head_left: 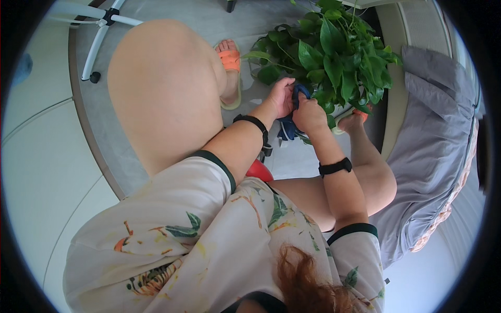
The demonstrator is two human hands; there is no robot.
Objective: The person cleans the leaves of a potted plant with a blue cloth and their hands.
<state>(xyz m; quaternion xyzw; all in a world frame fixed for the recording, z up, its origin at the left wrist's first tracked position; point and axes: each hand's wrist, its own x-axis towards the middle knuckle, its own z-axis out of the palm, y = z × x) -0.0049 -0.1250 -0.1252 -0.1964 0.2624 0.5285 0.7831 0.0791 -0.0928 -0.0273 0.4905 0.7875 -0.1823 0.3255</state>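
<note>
A dark blue cloth [287, 129] is bunched between my two hands, at the near left edge of a leafy green potted plant [336, 58]. My right hand [311, 115] is closed on the cloth, with a fold of it looped up over the fingers. Beside it, my left hand [282, 98] is turned with its palm toward the cloth and its fingers curled; how firmly it grips is hidden. The pot is covered by the leaves. Each forearm has a black strap round it.
A red rounded object [259, 171] shows between my legs. My feet in orange sandals [229, 59] rest on the grey tiled floor. White metal legs with a caster [95, 77] stand at upper left. Grey fabric [422, 137] drapes over furniture at right, and pale panels [39, 156] are at left.
</note>
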